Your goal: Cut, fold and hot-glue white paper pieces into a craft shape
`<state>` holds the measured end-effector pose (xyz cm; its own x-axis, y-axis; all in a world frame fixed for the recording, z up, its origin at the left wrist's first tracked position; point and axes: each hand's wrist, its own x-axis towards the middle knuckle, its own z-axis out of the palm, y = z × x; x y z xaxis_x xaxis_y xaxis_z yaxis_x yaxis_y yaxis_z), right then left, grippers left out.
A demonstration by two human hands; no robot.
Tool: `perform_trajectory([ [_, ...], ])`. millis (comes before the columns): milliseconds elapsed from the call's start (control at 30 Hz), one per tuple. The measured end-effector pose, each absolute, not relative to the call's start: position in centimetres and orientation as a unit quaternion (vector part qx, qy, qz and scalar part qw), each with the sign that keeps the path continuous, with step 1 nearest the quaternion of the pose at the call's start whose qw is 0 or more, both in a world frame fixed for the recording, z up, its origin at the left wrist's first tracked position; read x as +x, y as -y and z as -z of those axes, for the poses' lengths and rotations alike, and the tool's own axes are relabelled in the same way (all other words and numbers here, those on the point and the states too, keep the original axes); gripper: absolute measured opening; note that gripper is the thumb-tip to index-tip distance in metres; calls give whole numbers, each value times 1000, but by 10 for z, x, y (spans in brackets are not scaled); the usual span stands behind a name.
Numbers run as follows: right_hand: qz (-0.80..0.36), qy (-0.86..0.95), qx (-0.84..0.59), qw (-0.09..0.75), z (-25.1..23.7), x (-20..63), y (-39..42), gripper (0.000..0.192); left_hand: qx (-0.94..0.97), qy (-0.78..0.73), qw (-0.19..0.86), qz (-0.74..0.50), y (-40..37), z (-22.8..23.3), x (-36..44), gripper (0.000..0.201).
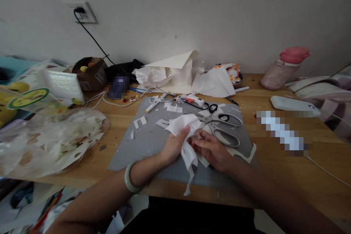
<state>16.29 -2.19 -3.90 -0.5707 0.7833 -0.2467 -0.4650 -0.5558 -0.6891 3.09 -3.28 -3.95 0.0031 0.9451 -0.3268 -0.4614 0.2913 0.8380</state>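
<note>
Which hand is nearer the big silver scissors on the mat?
Right. The right hand lies just below the scissors, close to the handles; the left hand is farther left, holding the white cloth.

white paper piece [184, 131] held between left hand [172, 146] and right hand [211, 150] over grey cutting mat [145, 146]; scissors [223, 126] laid just right; marker [155, 103] and glue gun [193, 99] placed far; pink bottle [282, 67] far right.

Crumpled white tissue-like sheet [184, 131], soft and creased, held up over the near middle of a grey mat [148, 142]; broad bunched part at the far left, narrow strip dangling toward the near edge, possibly torn at the tip
</note>
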Motion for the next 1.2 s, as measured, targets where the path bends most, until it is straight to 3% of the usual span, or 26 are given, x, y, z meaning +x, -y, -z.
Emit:
perform_trajectory([
  [400, -806, 284, -333, 399, 49, 160, 21, 28, 370, -522, 594, -488, 34, 40, 28, 35],
  [733, -839, 257, -288, 382, 49, 165, 19, 25, 264, -486, 674, -489, 32, 31, 31, 27],
  [1200, -807, 305, -333, 380, 46, 163, 19, 27, 381, -527, 578, -493, 35, 34, 28, 37],
])
